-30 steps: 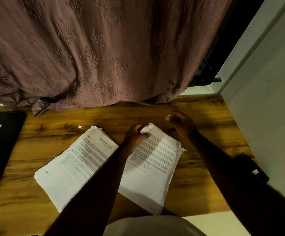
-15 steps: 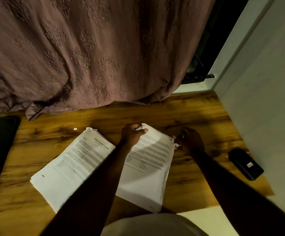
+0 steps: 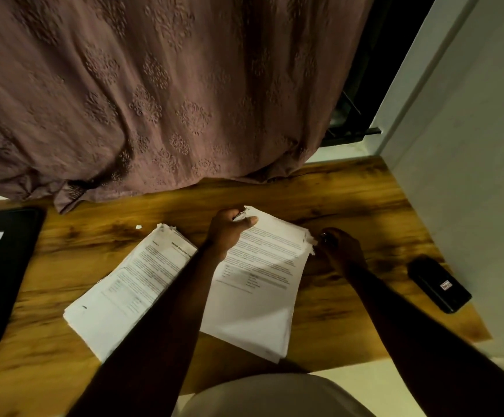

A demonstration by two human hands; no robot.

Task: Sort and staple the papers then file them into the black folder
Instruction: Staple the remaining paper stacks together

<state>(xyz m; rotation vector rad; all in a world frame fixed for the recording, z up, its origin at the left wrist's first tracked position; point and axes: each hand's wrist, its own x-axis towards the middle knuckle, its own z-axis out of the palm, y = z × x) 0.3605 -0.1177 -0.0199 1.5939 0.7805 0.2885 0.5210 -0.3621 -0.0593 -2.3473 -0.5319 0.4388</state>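
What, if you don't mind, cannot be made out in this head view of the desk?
Head view:
- black folder: cut off by the left edge.
- Print on the right stack: blurred, too small.
- Whether the right hand holds anything: curled fingers hide it, dim.
- left stack: partly covered by the left forearm.

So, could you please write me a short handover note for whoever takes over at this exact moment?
Left hand: grip pinches the top corner of the right stack.
Right hand: fingers curled at that stack's torn right corner; what they hold is unclear.
Left stack lies beside it on the table; black folder at the table's left edge; black oblong object, probably the stapler, lies untouched at far right.
Done: papers in two stacks. Left: stapling, by the look of it, then filing both.
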